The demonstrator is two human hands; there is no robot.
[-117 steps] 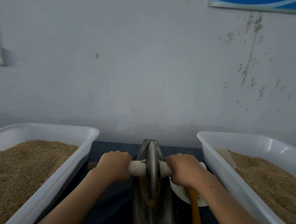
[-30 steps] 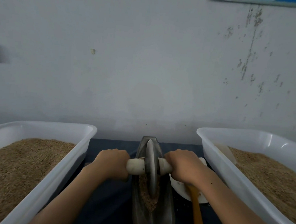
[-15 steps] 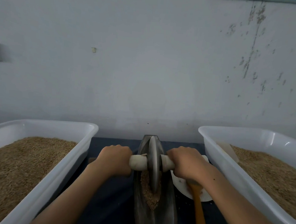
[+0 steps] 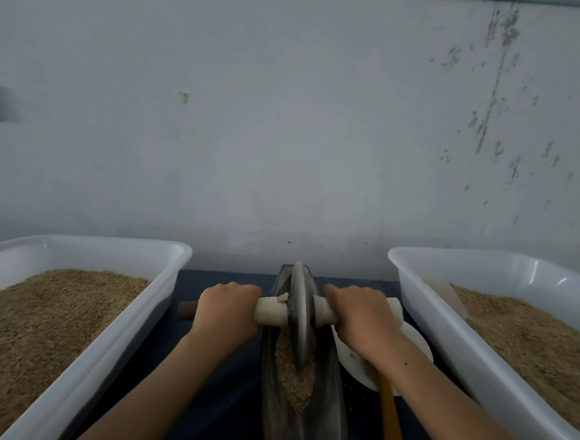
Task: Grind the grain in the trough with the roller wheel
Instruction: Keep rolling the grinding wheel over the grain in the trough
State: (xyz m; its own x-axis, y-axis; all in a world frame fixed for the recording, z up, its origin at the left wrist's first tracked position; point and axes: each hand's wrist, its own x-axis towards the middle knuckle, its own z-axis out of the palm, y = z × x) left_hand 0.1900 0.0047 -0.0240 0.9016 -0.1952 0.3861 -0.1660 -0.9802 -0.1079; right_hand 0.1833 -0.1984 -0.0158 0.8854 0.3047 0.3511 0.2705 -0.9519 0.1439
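A dark metal boat-shaped trough [image 4: 325, 404] lies lengthwise on the dark table between two tubs. Brown grain [image 4: 296, 378] lies in its groove, piled just nearer than the wheel. The grey roller wheel [image 4: 300, 310] stands upright in the trough towards its far end, on a pale wooden axle handle [image 4: 270, 310]. My left hand [image 4: 227, 313] grips the handle left of the wheel. My right hand [image 4: 360, 319] grips it right of the wheel. The handle's dark left tip pokes out past my left hand.
A white tub [image 4: 108, 337] full of grain stands at the left and another white tub [image 4: 471, 349] of grain at the right. A white dish [image 4: 417, 342] with an orange-handled tool [image 4: 389, 429] lies right of the trough, under my right forearm. A grey wall rises close behind.
The wheel has rolled slightly farther along the trough towards the wall, both hands moving with it. More grain shows in the groove nearer than the wheel.
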